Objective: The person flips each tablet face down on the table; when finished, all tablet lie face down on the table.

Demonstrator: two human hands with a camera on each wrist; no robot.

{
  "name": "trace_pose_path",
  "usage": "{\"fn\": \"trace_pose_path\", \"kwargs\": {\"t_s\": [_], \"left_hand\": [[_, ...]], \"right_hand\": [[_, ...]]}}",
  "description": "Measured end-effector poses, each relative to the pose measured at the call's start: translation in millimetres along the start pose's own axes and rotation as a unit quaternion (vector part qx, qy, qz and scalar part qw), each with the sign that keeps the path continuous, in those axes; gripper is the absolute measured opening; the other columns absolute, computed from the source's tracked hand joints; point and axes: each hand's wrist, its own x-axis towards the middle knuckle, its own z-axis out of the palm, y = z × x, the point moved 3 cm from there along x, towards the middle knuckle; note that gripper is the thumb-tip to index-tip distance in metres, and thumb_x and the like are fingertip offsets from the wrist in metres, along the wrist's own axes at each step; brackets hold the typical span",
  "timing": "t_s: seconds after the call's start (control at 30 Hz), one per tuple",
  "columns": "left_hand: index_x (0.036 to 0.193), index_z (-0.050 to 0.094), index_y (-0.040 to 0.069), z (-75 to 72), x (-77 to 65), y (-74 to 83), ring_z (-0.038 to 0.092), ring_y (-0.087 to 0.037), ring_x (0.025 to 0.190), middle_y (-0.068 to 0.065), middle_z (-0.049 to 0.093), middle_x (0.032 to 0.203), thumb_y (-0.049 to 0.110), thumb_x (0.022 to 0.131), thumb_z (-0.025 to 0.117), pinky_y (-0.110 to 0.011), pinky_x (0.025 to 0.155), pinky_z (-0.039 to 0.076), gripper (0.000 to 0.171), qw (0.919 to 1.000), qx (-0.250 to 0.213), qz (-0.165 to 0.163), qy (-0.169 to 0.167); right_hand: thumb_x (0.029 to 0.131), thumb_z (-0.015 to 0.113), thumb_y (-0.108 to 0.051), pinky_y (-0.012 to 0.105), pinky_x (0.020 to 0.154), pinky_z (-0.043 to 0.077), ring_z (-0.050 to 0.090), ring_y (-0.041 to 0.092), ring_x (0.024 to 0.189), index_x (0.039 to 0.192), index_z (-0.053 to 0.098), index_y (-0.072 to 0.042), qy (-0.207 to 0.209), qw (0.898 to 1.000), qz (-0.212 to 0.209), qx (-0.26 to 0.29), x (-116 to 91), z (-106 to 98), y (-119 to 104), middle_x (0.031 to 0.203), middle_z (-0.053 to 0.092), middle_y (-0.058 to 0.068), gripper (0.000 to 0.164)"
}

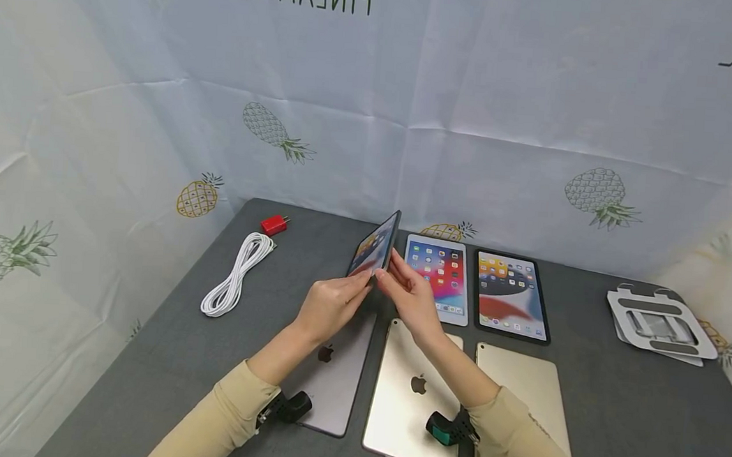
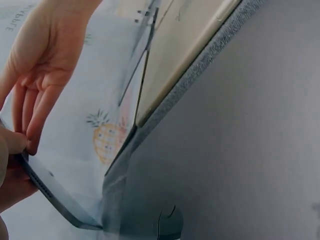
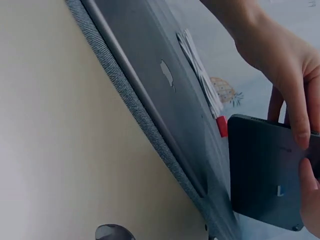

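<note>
Both my hands hold a small dark tablet [image 1: 374, 246] tilted up off the table, its lit screen facing left. My left hand [image 1: 331, 307] pinches its near edge. Beside it, my right hand [image 1: 413, 298] grips the same tablet at its near right side, thumb close to the left fingers. In the right wrist view, the tablet's dark back [image 3: 260, 165] shows between the fingers. Beneath my hands lie a grey tablet [image 1: 337, 387], face down with an apple logo, and a gold tablet [image 1: 414, 420], also face down.
A white-framed tablet [image 1: 457, 279] and a black-framed tablet [image 1: 512, 300], both lit, lie to the right, with another gold tablet [image 1: 532, 385] nearer. At far right is a folded stand [image 1: 662, 323]. A white cable [image 1: 233, 280] and red charger plug [image 1: 274, 225] lie left.
</note>
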Motion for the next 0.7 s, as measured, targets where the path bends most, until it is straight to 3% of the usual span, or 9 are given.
{"fn": "trace_pose_path", "kwargs": {"t_s": [0.23,0.4,0.53,0.7], "left_hand": [[0.114,0.072,0.000,4.7,-1.4,1.4,0.070,-0.022,0.094,-0.013,0.072,0.105,0.006,0.084,0.076,-0.030,0.074,0.057,0.030,0.9942,-0.074,-0.075,0.021],[0.117,0.070,0.000,8.9,-5.9,0.4,0.072,-0.019,0.089,-0.013,0.072,0.105,0.004,0.085,0.075,-0.025,0.069,0.057,0.033,0.9773,-0.149,-0.143,0.049],[0.124,0.064,-0.004,11.1,-9.0,-1.1,0.071,-0.023,0.089,-0.018,0.070,0.110,-0.001,0.084,0.074,-0.022,0.069,0.056,0.041,0.9621,-0.198,-0.175,0.069],[0.136,0.055,0.000,9.0,-12.1,-4.3,0.071,-0.027,0.091,-0.020,0.068,0.113,-0.003,0.086,0.070,-0.023,0.067,0.055,0.053,0.9536,-0.205,-0.208,0.073]], "right_hand": [[0.095,0.065,-0.023,0.027,0.094,0.047,0.046,0.015,0.132,0.149,0.041,-0.012,-0.003,0.999,-0.017,-0.028,2,2,-1,0.149,0.043,0.003,0.060],[0.096,0.064,-0.027,0.028,0.099,0.043,0.046,0.015,0.133,0.149,0.042,-0.016,-0.024,0.997,-0.037,-0.069,4,3,-1,0.150,0.042,0.001,0.058],[0.098,0.061,-0.026,0.032,0.101,0.043,0.048,0.017,0.131,0.148,0.044,-0.016,-0.049,0.995,-0.035,-0.078,5,4,2,0.148,0.046,0.004,0.054],[0.101,0.055,-0.023,0.035,0.098,0.047,0.055,0.029,0.124,0.141,0.053,-0.009,-0.039,0.998,-0.004,-0.043,5,4,8,0.141,0.053,0.010,0.042]]}}
